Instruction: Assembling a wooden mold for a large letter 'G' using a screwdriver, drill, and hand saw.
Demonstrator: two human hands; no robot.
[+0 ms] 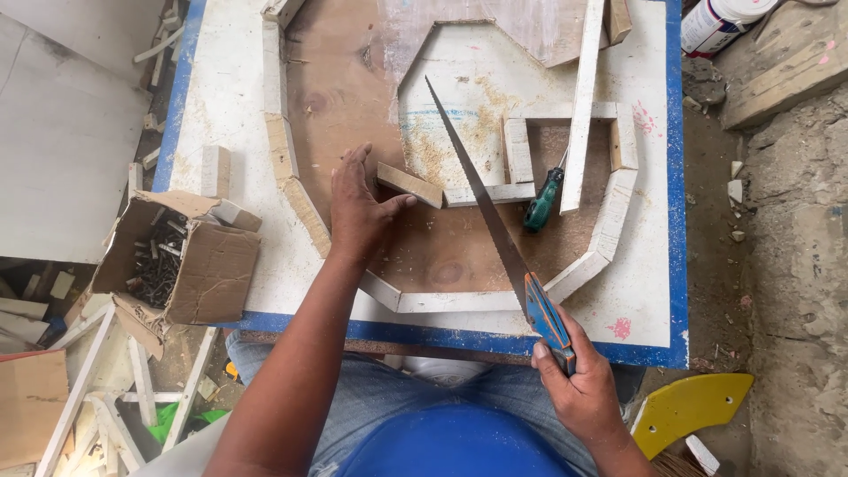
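My left hand [358, 208] lies flat on a brown plywood panel [340, 97], fingers apart, its thumb touching the end of a short white-painted wood strip [409, 184]. My right hand [579, 384] grips the blue and orange handle of a hand saw [481, 194] near the table's front edge. The blade points away from me, up across the panel toward a white cut-out area. White wood strips [609, 221] form an angled frame around the panel.
A green-handled tool [541, 201] lies beside a long white slat [581, 97]. An open cardboard box of dark screws [172, 261] sits on the white table's [231, 97] left corner. A white canister [720, 22] stands at the top right. Scrap wood litters the floor at left.
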